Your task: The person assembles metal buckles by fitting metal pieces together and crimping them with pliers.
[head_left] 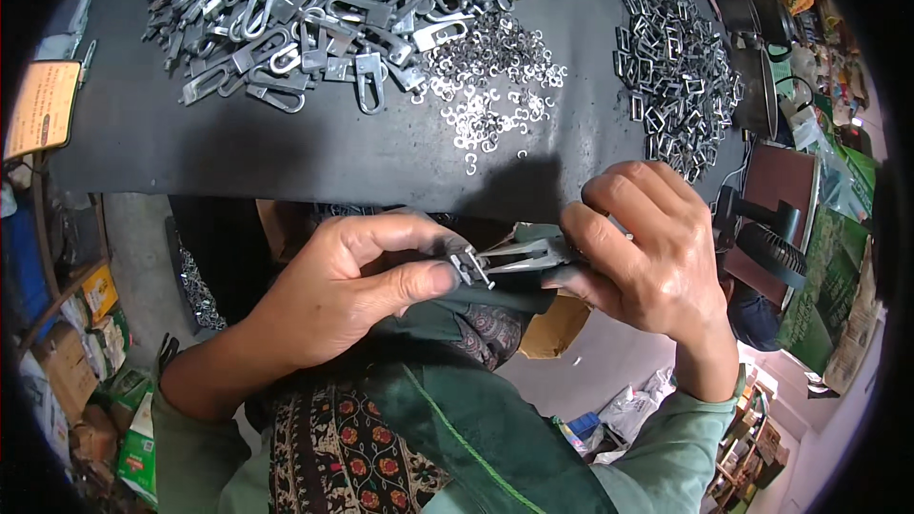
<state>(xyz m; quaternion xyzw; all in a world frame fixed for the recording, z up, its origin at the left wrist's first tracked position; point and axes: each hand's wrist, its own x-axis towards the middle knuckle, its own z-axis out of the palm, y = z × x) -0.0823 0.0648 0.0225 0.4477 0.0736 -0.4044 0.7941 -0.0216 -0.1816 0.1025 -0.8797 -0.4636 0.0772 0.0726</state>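
Small metal fitting [466,268] is on our side of the near edge of the dark grey table [333,157], pinched between the thumb and forefinger of our left hand [367,281]; we cannot tell how the other left fingers lie behind it. Our right hand [657,247] is closed round a two-pronged metal tool [535,260], pliers by the look of it, its narrow tips at the fitting, though whether both touch is too small to tell. To do this well, we judge, we should pinch the piece firmly by its edge, leave the thumb clear of the tips, line the prongs up squarely and press evenly, since something so small could twist or slip. Beyond our hands, the table bears a scatter of tiny C-shaped rings [476,119], a heap of looped metal clips [324,29] behind and to the left, and rectangular metal frames [676,67] heaped at the right. Past those frames stands a black fan [773,255], near green packaging [826,271]; pale floor [609,357] shows below
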